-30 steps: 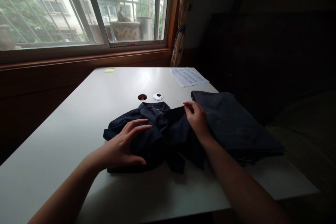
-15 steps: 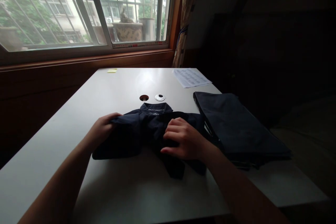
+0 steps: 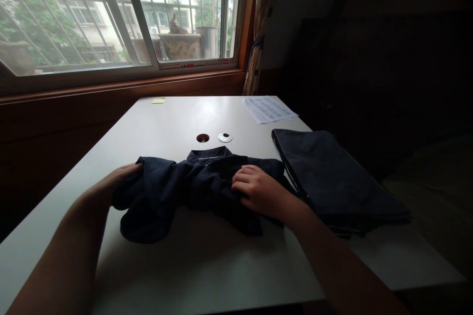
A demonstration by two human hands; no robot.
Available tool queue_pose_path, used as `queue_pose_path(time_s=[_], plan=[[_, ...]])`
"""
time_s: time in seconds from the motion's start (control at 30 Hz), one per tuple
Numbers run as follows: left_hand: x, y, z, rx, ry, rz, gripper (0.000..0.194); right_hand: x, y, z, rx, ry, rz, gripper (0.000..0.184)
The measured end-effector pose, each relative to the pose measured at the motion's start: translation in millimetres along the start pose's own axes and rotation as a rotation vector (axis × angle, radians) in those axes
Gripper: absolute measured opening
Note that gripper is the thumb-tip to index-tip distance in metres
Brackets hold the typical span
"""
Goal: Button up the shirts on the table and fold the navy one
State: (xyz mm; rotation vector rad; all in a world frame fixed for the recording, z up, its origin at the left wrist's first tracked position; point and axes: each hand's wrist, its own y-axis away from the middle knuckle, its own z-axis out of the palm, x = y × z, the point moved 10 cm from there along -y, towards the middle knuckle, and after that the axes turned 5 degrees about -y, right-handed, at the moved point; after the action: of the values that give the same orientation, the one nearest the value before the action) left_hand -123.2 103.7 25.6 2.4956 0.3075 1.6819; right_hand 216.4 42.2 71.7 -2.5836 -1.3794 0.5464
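A rumpled, collared navy garment (image 3: 207,182) lay on the glossy counter (image 3: 173,275), my left grip (image 3: 113,182) clasping its folds, my right grip (image 3: 258,190) curled atop, its hold unclear.

Head cam on me, facing forward, angled down.
Sits above the near edge of the white table (image 3: 207,270), looking down its length to the window (image 3: 181,5) beyond, upper left. My left hand (image 3: 113,183) and right hand (image 3: 261,192) are close in; the window is well back.

Barred window (image 3: 111,19), patterned curtain (image 3: 259,19) (tied back), white table (image 3: 207,268), room's right side in shadow
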Motion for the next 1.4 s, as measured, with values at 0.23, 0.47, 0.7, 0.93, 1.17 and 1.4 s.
queue_pose_path(time_s=[0.23,0.47,0.7,0.93,1.17,1.4], plan=[[-3,-6,8.4,-0.189,0.012,-0.053,0.049,23,12,-34,0.128,-0.030,0.090,0.019],[58,10,-14.4,0.339,-0.288,0.359,0.026,15,11,-10,-0.051,-0.275,0.108,0.013],[127,93,104.4,-0.052,-0.573,0.979,0.019,7,-3,-21,0.294,-0.310,0.109,0.019],[93,97,168.9,-0.371,-0.899,1.019,0.026,-12,-12,11,0.060,-0.315,0.005,0.016],[65,65,160.2,-0.273,-0.958,0.770,0.027,-17,-7,26,-0.082,-0.393,0.016,0.016],[51,63,175.3,-0.289,-1.011,0.757,0.036,11,-10,31,0.046,-0.262,0.267,0.046]])
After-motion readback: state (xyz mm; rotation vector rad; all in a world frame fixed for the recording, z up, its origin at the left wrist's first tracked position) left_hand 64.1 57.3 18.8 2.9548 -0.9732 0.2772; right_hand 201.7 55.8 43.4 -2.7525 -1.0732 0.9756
